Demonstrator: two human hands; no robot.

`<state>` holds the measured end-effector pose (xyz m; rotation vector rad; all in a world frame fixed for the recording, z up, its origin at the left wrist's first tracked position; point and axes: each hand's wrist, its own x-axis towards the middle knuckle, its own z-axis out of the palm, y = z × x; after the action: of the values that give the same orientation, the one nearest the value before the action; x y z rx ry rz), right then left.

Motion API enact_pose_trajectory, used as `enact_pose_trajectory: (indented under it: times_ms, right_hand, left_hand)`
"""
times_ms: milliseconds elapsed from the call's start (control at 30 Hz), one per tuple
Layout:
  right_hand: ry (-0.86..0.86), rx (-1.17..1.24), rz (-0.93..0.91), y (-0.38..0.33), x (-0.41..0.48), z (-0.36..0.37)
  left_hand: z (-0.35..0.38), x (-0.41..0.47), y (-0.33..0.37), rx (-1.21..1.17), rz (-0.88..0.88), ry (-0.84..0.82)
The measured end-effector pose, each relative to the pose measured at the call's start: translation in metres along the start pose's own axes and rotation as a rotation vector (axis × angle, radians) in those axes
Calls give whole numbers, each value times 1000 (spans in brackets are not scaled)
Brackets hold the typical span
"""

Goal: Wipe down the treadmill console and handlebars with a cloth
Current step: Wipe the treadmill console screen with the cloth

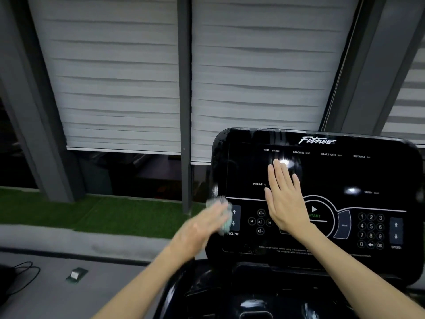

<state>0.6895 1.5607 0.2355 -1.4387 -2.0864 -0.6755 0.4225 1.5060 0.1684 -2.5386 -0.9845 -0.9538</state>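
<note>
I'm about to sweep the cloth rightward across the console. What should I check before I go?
1. Cloth with left hand: ok. It is at the console's left edge by the INCLINE arrows. Blur hides the grip.
2. Wipe path free: not ok. The right hand lies flat mid-screen.
3. START button untouched: cannot tell. The palm's edge sits right beside it.
4. Display dark: ok. No figures are lit.
5. Handlebars wiped: cannot tell. They are not in view.

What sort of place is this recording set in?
Likely a gym or home fitness room: a treadmill console marked Fitness, blinds behind it, green turf to its left.
</note>
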Motion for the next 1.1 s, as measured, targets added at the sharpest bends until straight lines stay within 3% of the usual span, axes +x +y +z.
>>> enact_pose_trajectory:
  times_ms: [267,500,767,867,1100]
  right_hand:
    - [29,8,6,0,0,5]
    - [31,4,-2,-1,0,5]
    - [16,-5,-8,1,-1,3]
    - [19,-3,-10,1,0,2]
    - [37,14,3,0,-1,4]
  left_hand:
    - [-83,165,-60,109,-135,71]
    - [-40,97,-35,62,-50,131]
    - [29,-39,21,-68,-26,-75]
    - [11,-20,12,-9,36,-98]
    - [-56,131,-31,110,-114,104]
